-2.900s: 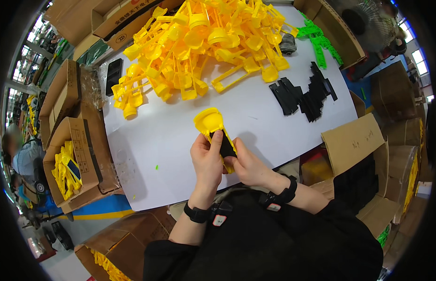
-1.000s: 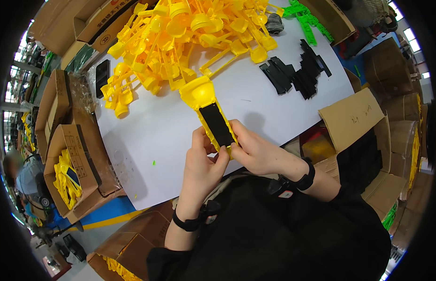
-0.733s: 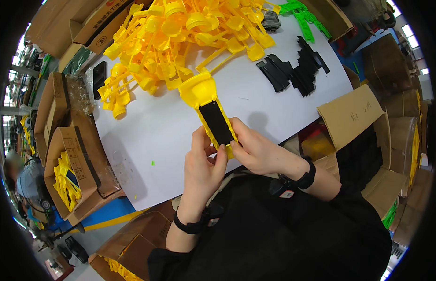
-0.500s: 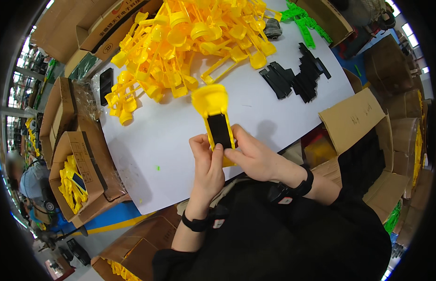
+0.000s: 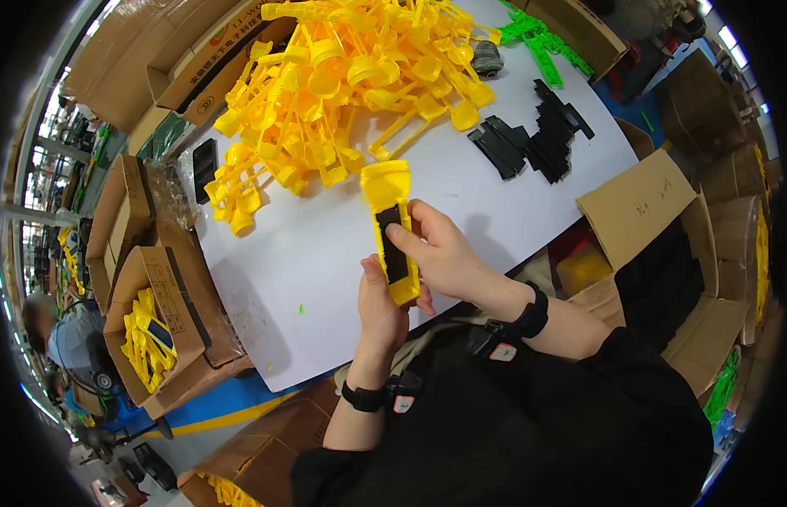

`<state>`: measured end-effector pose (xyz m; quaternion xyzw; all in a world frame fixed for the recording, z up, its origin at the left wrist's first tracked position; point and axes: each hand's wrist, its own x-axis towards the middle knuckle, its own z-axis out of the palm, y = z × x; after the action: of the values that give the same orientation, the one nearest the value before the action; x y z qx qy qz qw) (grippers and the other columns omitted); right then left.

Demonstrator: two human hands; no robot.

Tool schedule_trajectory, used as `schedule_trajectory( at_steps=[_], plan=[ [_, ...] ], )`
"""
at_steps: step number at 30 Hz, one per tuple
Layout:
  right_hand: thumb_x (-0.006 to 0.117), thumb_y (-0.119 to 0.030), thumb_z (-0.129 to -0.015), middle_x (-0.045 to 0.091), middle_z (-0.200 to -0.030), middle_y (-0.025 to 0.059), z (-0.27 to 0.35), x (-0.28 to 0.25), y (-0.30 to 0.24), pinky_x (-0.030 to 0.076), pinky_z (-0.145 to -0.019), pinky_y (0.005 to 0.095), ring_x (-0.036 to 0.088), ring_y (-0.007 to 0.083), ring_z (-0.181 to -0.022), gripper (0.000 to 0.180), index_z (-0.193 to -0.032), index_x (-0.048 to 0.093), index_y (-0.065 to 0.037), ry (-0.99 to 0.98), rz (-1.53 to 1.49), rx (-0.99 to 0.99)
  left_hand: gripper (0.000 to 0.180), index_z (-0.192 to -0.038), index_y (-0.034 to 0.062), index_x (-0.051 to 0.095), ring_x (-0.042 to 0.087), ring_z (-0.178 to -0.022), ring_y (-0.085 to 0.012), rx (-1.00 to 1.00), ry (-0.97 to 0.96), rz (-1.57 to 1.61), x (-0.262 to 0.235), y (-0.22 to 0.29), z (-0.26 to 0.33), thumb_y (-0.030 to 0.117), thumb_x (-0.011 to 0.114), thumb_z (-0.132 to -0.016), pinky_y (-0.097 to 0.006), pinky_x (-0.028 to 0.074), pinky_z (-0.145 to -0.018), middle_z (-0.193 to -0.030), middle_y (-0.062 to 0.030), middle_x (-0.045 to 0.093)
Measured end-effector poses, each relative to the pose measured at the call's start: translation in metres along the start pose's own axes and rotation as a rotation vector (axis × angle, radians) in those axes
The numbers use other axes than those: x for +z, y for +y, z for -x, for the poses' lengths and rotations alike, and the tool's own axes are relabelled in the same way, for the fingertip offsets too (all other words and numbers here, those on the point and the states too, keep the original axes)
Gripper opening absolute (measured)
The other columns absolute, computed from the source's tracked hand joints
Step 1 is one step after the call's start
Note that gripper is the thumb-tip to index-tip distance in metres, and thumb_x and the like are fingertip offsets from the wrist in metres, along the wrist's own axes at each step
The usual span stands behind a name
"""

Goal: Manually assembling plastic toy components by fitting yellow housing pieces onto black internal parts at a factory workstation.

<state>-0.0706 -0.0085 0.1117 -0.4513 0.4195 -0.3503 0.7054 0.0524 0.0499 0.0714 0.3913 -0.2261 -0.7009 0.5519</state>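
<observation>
A yellow plastic frame with a flared, scoop-like end pointing away from me is held up over the near part of the white table. A flat black strip lies in its long opening. My left hand grips the frame's lower end from the left and beneath, its thumb along the side. From the right, my right hand is closed around the frame, with the thumb pressed on the upper part of the black strip. Some fingers of both hands are hidden behind the frame.
Similar yellow frames form a big heap on the far table. Black strips and green plastic parts lie at the far right, a black phone at left. Open cartons flank the table: yellow parts box, black strips box.
The frame has turned more upright and now shows its lower end. My right thumb has moved up the black strip; my left thumb has shifted from the strip to the frame's side.
</observation>
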Motion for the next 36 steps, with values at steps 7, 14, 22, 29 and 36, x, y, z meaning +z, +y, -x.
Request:
schedule_trajectory(
  at_steps=[7, 14, 22, 29, 36],
  plan=[
    [0.046, -0.019, -0.099, 0.056, -0.090, 0.0097, 0.007, 0.009, -0.010, 0.047, -0.033, 0.0252, 0.058, 0.0130, -0.047, 0.026, -0.116, 0.043, 0.000, 0.004, 0.007, -0.102, 0.063, -0.104, -0.0019, 0.052, 0.061, -0.062, -0.0183, 0.087, 0.038, -0.087, -0.001, 0.002, 0.003, 0.058, 0.035, -0.097, -0.026, 0.046, -0.046, -0.089, -0.0124, 0.062],
    [0.049, -0.017, -0.098, 0.059, -0.093, 0.0100, 0.012, 0.016, -0.005, 0.052, -0.063, 0.0300, 0.061, 0.0164, -0.077, 0.021, -0.109, 0.049, 0.001, 0.050, 0.140, -0.136, 0.060, -0.119, 0.0128, 0.050, 0.059, -0.065, -0.0129, -0.125, -0.021, 0.109, 0.010, 0.010, 0.014, 0.063, 0.025, -0.097, -0.025, 0.039, -0.042, -0.085, -0.0030, 0.061],
    [0.049, -0.017, -0.099, 0.057, -0.095, 0.0061, 0.018, 0.017, 0.009, 0.049, -0.074, 0.0274, 0.055, 0.0104, -0.083, 0.019, -0.111, 0.050, -0.002, 0.069, 0.134, -0.219, 0.058, -0.115, 0.0122, 0.044, 0.058, -0.063, -0.0148, -0.125, 0.099, 0.066, 0.014, 0.005, 0.015, 0.063, 0.024, -0.097, -0.025, 0.042, -0.045, -0.085, -0.0038, 0.057],
    [0.055, -0.026, -0.095, 0.057, -0.105, 0.0139, 0.013, -0.007, -0.012, 0.048, -0.088, 0.0352, 0.058, 0.0235, -0.103, 0.038, -0.122, 0.045, -0.002, -0.073, 0.290, -0.081, 0.055, -0.124, 0.0037, 0.042, 0.066, -0.067, -0.0246, 0.032, -0.189, -0.322, -0.012, 0.019, 0.011, 0.051, 0.028, -0.100, -0.032, 0.053, -0.049, -0.093, -0.0178, 0.064],
    [0.069, -0.010, -0.080, 0.055, -0.112, 0.0187, -0.024, -0.134, 0.037, 0.044, -0.091, 0.0403, 0.054, 0.0340, -0.106, 0.046, -0.120, 0.050, 0.001, 0.670, 1.070, -0.524, 0.036, -0.099, 0.0021, 0.049, 0.063, -0.054, -0.0156, 0.053, 0.252, -0.712, -0.106, 0.059, 0.018, 0.034, 0.033, -0.104, -0.023, 0.045, -0.043, -0.084, -0.0145, 0.069]
  ],
)
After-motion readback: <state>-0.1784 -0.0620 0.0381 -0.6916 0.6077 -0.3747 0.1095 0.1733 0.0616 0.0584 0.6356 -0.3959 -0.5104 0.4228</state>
